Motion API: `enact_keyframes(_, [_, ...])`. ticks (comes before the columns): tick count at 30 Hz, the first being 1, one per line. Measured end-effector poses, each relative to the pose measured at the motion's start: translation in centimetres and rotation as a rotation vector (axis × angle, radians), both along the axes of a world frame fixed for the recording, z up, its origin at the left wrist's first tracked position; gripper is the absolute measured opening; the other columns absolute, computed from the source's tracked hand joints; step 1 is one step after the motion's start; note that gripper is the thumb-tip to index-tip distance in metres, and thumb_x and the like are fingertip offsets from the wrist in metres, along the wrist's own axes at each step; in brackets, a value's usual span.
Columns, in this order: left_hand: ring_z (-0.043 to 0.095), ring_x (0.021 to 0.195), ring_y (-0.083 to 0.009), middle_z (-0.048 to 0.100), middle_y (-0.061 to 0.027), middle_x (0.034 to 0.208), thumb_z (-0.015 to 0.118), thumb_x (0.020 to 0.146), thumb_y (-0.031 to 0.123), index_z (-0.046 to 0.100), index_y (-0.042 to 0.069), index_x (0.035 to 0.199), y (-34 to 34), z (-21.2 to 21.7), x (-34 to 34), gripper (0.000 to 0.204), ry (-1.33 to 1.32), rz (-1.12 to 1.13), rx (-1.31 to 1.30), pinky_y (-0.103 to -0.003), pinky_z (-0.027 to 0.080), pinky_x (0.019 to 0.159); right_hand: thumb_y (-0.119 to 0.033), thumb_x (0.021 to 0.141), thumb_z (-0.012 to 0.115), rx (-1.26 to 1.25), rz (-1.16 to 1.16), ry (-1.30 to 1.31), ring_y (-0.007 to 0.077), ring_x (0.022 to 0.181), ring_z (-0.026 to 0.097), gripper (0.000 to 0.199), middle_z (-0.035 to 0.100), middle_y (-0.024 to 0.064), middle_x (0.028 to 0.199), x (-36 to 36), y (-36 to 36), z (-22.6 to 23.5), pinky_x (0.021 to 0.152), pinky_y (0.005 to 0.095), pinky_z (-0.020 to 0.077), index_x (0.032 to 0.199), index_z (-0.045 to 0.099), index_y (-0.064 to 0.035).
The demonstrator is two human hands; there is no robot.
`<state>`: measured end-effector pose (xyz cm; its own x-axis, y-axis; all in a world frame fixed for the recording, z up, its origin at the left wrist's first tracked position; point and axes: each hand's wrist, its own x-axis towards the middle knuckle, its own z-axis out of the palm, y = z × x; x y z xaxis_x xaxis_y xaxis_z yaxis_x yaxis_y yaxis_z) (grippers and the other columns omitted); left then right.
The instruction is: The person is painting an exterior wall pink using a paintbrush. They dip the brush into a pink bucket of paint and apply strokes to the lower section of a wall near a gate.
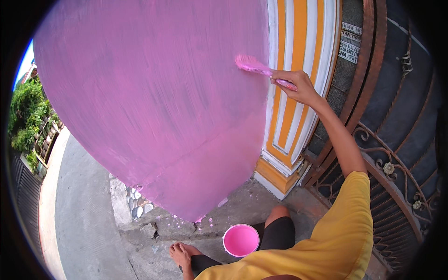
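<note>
On the head view, I have the right grip (301,86) wrapped around the handle of a pink-smeared paintbrush (264,70), its bristled end lying leftward of the knuckles, at the streaky pink wall (163,93). My left grip (177,255) rests at a bare knee (191,249); how tightly, I cannot tell.

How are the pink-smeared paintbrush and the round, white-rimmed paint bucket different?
The pink-smeared paintbrush is long and thin; the round, white-rimmed paint bucket is wide. The paintbrush is up in the right hand; the bucket stands low near the person's legs, unheld. Both carry pink paint.
</note>
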<state>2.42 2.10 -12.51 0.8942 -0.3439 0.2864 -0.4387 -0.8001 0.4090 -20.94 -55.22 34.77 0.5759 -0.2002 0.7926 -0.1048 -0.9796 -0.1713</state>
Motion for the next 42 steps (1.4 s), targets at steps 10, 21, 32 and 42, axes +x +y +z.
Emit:
enact_keyframes(10, [0.049, 0.111, -0.0345, 0.054, -0.0158, 0.113, 0.055, 0.089, 0.026, 0.06, 0.006, 0.103, -1.8, 1.2, 0.1, 0.025, 0.018, 0.004, 0.046, -0.046, 0.037, 0.094, -0.018, 0.087, 0.068, -0.049, -0.077, -0.091, 0.0055, 0.051, 0.052, 0.018, 0.07, 0.0007, 0.085, 0.5, -1.3, 11.9, 0.045, 0.021, 0.043, 0.102, 0.071, -0.0087])
enact_keyframes(21, [0.049, 0.111, -0.0344, 0.053, -0.0157, 0.114, 0.054, 0.09, 0.027, 0.059, 0.005, 0.104, -0.9, 0.4, 0.3, 0.027, 0.005, -0.013, 0.045, -0.046, 0.037, 0.095, -0.008, 0.081, 0.066, 0.011, -0.076, -0.206, 0.018, 0.077, 0.069, 0.023, 0.072, 0.0037, 0.091, 2.6, -0.2, 3.0, 0.07, 0.0268, 0.0514, 0.104, 0.069, -0.0124])
enact_keyframes(32, [0.049, 0.112, -0.0338, 0.053, -0.0157, 0.116, 0.054, 0.09, 0.026, 0.059, 0.007, 0.105, -1.7, 1.1, 0.2, 0.025, 0.029, -0.002, 0.093, -0.045, 0.036, 0.096, -0.003, 0.079, 0.07, -0.121, -0.045, 0.288, 0.0193, 0.08, 0.07, 0.026, 0.073, 0.0062, 0.09, 2.0, 0.4, 4.8, 0.072, 0.0284, 0.0527, 0.104, 0.072, -0.0096])
enact_keyframes(42, [0.048, 0.113, -0.035, 0.053, -0.017, 0.117, 0.054, 0.09, 0.027, 0.059, 0.003, 0.107, -1.0, 1.0, -0.2, 0.029, 0.026, 0.0, 0.045, -0.045, 0.037, 0.096, 0.007, 0.073, 0.067, -0.019, -0.021, -0.081, 0.0213, 0.098, 0.068, 0.038, 0.062, 0.0105, 0.124, 3.0, 1.9, -8.5, 0.079, 0.0267, 0.0539, 0.107, 0.07, -0.0084])
